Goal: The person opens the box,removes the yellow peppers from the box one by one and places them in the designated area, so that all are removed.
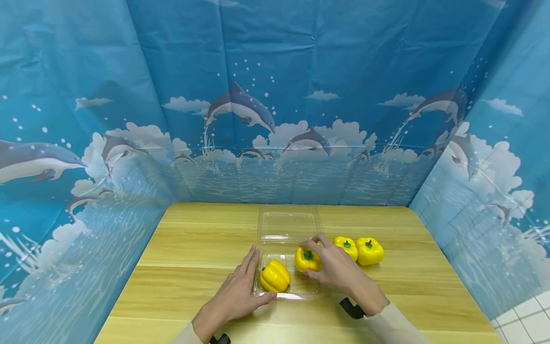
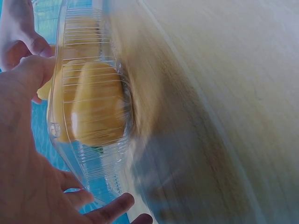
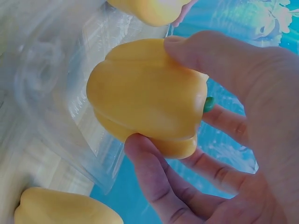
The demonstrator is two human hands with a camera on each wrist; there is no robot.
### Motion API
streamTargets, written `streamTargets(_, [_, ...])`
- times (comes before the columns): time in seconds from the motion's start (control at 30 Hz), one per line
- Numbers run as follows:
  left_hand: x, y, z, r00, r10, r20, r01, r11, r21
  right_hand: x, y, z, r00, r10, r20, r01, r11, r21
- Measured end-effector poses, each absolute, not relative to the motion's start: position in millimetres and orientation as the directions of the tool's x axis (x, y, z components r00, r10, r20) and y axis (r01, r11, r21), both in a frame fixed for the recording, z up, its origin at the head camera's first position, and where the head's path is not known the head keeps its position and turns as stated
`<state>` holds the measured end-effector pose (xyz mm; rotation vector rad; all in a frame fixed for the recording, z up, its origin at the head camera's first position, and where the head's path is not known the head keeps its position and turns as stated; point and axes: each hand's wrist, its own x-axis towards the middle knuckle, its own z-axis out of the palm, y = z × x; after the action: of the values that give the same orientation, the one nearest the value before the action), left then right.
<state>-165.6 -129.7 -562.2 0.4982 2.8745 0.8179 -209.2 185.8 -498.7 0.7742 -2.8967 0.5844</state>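
A clear plastic clamshell box (image 1: 283, 295) lies with its lid (image 1: 289, 222) folded back. Inside, at the left, one yellow bell pepper (image 1: 275, 276) rests on its side. My right hand (image 1: 339, 270) grips a second yellow bell pepper (image 1: 307, 259) by thumb and fingertips over the box's right half; the right wrist view shows this held pepper (image 3: 149, 93) with its green stem toward the palm. With fairly straight fingers, my left hand (image 1: 238, 291) touches the box's left side, thumb along the front rim. Seen through the ribbed wall (image 2: 96, 158) is the pepper inside (image 2: 98, 102).
Two more yellow bell peppers, a nearer one (image 1: 369, 251) and one beside it (image 1: 345, 246), sit on the wooden table (image 1: 193, 248) right of the box. A blue dolphin-print curtain (image 1: 275, 95) surrounds the table's back and sides. White tiles (image 1: 522, 317) show at lower right.
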Motion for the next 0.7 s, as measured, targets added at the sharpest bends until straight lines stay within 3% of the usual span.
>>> streamTargets(0.7, [-166, -129, -563, -0.942, 0.334, -0.018, 0.274, 0.802, 0.531, -194, 203, -489, -0.847, -0.446, 0.290, -0.523, 0.798, -0.301])
